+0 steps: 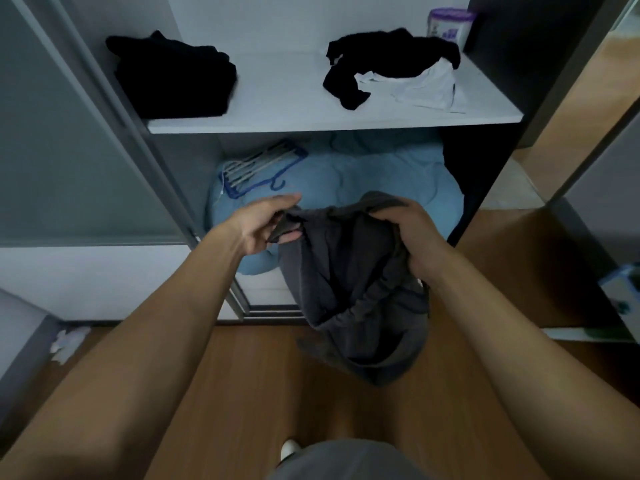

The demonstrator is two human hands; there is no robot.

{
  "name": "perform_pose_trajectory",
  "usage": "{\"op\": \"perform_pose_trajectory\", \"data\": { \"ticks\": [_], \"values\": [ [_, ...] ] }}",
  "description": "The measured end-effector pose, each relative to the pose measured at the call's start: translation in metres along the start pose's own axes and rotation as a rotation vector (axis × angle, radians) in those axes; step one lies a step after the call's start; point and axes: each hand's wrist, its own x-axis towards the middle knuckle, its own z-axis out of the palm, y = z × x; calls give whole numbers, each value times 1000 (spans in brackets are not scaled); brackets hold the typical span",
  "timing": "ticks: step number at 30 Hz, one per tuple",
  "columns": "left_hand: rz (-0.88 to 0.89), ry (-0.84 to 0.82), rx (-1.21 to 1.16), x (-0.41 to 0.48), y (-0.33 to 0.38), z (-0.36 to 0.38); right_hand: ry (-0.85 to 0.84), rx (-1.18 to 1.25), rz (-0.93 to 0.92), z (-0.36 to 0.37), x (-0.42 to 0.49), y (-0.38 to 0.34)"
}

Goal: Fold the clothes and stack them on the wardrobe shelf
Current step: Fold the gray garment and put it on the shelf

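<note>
A dark grey garment (pixel 349 282) hangs in front of me, held at its top edge by both hands. My left hand (pixel 266 225) pinches its left corner between thumb and fingers. My right hand (pixel 408 237) grips the bunched fabric at the right. On the white wardrobe shelf (pixel 287 95) above lies a folded black stack (pixel 176 77) at the left. At the shelf's right, a crumpled black garment (pixel 384 60) lies over a white one (pixel 422 88).
A purple-and-white canister (pixel 450 24) stands at the shelf's back right. Below the shelf lies a light blue quilt (pixel 363 174) with blue and white hangers (pixel 259 168) on it. The sliding door frame (pixel 138 140) runs down the left. Wooden floor (pixel 242 393) is underfoot.
</note>
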Motion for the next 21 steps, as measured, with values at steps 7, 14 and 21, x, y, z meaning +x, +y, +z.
{"op": "perform_pose_trajectory", "data": {
  "ticks": [7, 14, 21],
  "values": [
    [128, -129, 791, 5, -42, 9, 44, 16, 147, -8, 1, 1],
    [377, 278, 987, 3, -8, 22, 177, -152, 220, -54, 8, -8],
    [391, 63, 278, -34, 49, 77, 80, -824, 64, -90, -1, 31]
  ]
}}
